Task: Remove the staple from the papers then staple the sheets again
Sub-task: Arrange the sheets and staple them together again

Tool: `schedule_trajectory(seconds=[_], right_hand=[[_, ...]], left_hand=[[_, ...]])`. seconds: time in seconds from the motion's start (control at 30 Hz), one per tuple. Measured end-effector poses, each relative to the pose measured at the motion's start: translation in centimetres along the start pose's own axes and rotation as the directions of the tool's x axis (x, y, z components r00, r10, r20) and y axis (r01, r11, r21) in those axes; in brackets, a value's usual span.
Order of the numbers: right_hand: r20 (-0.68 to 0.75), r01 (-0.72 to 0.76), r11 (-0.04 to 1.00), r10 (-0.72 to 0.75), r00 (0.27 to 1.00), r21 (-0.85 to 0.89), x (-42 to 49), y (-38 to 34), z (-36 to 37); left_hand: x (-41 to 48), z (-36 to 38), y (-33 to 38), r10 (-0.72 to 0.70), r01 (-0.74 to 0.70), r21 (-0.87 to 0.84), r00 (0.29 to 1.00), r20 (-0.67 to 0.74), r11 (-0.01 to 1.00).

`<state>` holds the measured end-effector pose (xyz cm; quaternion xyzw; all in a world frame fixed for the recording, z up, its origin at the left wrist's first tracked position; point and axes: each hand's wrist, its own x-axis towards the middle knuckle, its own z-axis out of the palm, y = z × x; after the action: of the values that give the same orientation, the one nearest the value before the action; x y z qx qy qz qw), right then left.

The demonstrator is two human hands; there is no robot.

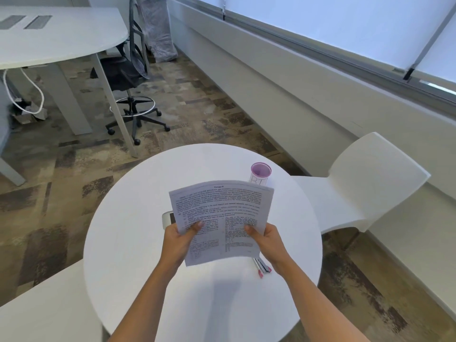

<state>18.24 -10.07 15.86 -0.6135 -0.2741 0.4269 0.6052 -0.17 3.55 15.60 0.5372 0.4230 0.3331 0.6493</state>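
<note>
Left hand [179,239] and right hand [266,239] each pinch the printed papers [222,213] by a side edge above the round white table [138,255]; staple unseen, so a loosened grip could let sheets slip askew.

A round white table [138,243] stood on patterned brown and grey carpet [197,107]. Near its far edge sat an open lilac cup [260,172] with a white label marked in handwritten letters. A white moulded chair [370,183] was drawn up at the table's right side, and another white seat [44,312] showed at the lower left. Farther back, a black mesh office chair [130,70] on castors stood just beside a white desk [61,38], with a white cable [24,95] looping beneath it. A plastic-wrapped bundle [158,28] stood by the wall, under a long window [345,25].
</note>
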Motion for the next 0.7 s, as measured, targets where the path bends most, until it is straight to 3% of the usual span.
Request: schedule_trajectory(seconds=[0.2,0.43,0.7], right_hand=[[-0.009,0.022,0.998,-0.023,1.000,-0.066,0.4,1.5,0.0],[0.026,-0.077,0.977,0.084,0.996,-0.201,0.4,3.8,-0.7],[-0.036,-0.113,0.966,0.108,0.994,-0.232,0.2,4.6,-0.8]], left_hand=[[0.3,-0.8,-1.1,0.015,-0.017,0.030,0.997,0.073,0.999],[-0.5,-0.4,-6.2,-0.121,0.122,0.066,0.992,-0.023,0.990],[-0.7,-0.5,-7.7,-0.083,0.084,0.035,0.996,-0.030,0.996]])
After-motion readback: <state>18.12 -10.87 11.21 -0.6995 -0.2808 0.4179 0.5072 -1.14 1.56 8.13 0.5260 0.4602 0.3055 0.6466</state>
